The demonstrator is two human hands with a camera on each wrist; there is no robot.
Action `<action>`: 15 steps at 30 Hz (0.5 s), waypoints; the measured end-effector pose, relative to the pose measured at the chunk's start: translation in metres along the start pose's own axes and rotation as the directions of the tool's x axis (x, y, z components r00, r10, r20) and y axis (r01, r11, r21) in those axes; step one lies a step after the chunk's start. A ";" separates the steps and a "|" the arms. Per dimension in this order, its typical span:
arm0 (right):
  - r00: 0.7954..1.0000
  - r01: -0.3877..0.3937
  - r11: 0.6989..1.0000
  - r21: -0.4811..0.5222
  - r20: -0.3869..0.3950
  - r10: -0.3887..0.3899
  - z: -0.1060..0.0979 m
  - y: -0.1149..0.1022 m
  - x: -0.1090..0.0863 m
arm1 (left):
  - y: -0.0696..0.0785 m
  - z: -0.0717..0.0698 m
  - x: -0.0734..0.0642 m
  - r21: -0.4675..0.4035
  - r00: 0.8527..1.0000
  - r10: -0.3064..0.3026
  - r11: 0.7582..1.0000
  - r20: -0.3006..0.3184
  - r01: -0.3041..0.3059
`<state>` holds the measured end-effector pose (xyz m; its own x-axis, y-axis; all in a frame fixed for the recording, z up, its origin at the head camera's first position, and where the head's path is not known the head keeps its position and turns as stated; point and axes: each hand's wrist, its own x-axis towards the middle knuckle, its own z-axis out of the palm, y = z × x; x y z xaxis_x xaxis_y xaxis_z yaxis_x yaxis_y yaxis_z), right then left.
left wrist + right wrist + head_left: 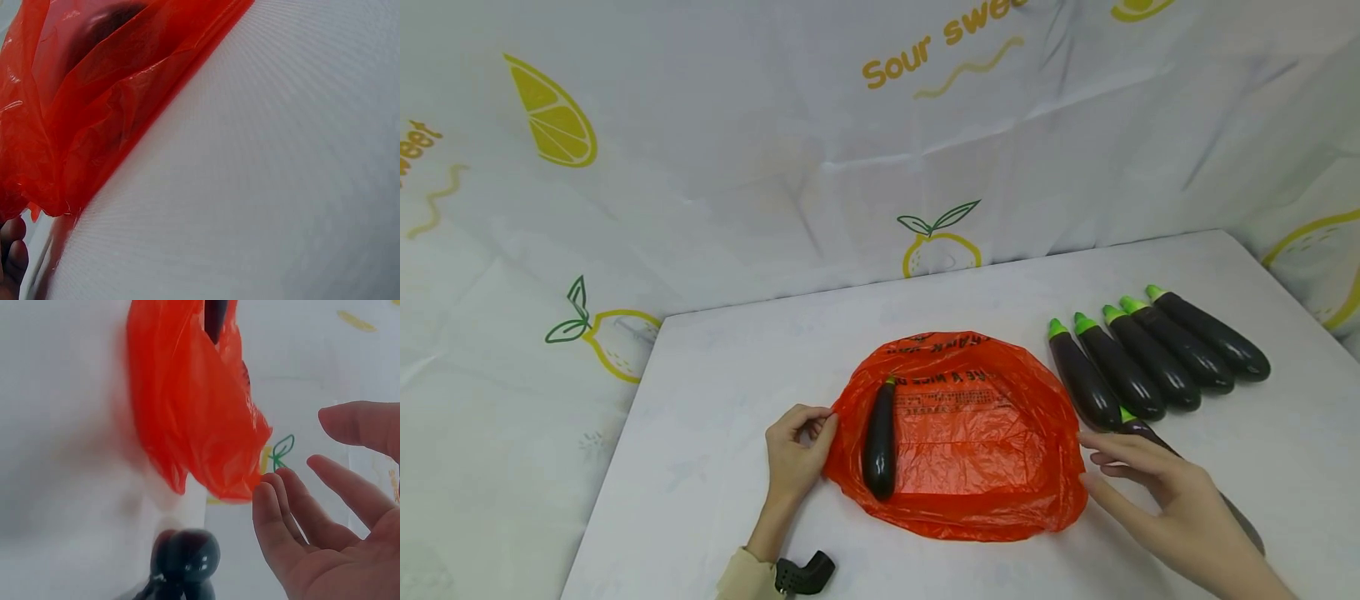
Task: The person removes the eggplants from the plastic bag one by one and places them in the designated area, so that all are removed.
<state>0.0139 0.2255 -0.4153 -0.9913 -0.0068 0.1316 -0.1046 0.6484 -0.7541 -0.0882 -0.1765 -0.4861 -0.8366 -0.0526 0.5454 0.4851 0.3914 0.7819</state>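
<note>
A red plastic bag [970, 467] lies spread open on the table, its mouth facing up. Inside it, along the left wall, rests a dark eggplant [880, 442] with a green stem end. My left hand [797, 446] pinches the bag's left rim between thumb and fingers. In the left wrist view only a few fingertips [15, 247] show beside the red film. At the bag's right rim, my right hand [1172, 500] has its fingers extended and thumb apart, gripping nothing. Its lower fingertips [265, 487] reach the bag's edge; whether they touch cannot be told.
Several eggplants [1153, 367] lie side by side right of the bag, green ends away from me. Another eggplant [1142, 429] is partly hidden behind my right hand. A white table [715, 400] bears everything; a lemon-print cloth [737, 167] hangs behind it.
</note>
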 end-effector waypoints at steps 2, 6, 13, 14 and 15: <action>1.000 0.011 1.000 0.006 0.002 -0.011 0.002 -0.004 0.002 | 0.001 0.000 0.000 -0.003 1.000 -0.014 1.000 0.005 0.014; 1.000 0.028 0.999 0.018 0.012 -0.028 0.007 -0.015 0.008 | 0.001 0.000 0.000 0.010 0.999 -0.049 0.999 0.017 0.049; 0.997 0.032 0.998 0.058 0.071 -0.036 0.022 -0.037 0.022 | 0.002 -0.001 0.000 -0.002 0.999 -0.040 0.999 0.022 0.040; 0.996 0.037 0.996 0.080 0.082 -0.043 0.024 -0.040 0.023 | 0.002 -0.002 0.000 -0.009 0.999 -0.036 0.999 0.023 0.036; 0.994 0.047 0.993 0.105 0.091 -0.057 0.027 -0.043 0.025 | 0.001 -0.002 0.000 -0.014 1.000 -0.023 1.000 0.019 0.023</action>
<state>-0.0083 0.1766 -0.3969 -0.9870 -0.1126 0.1150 -0.1588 0.5643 -0.8102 -0.0872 -0.1775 -0.4846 -0.8524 -0.0438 0.5211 0.4690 0.3769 0.7988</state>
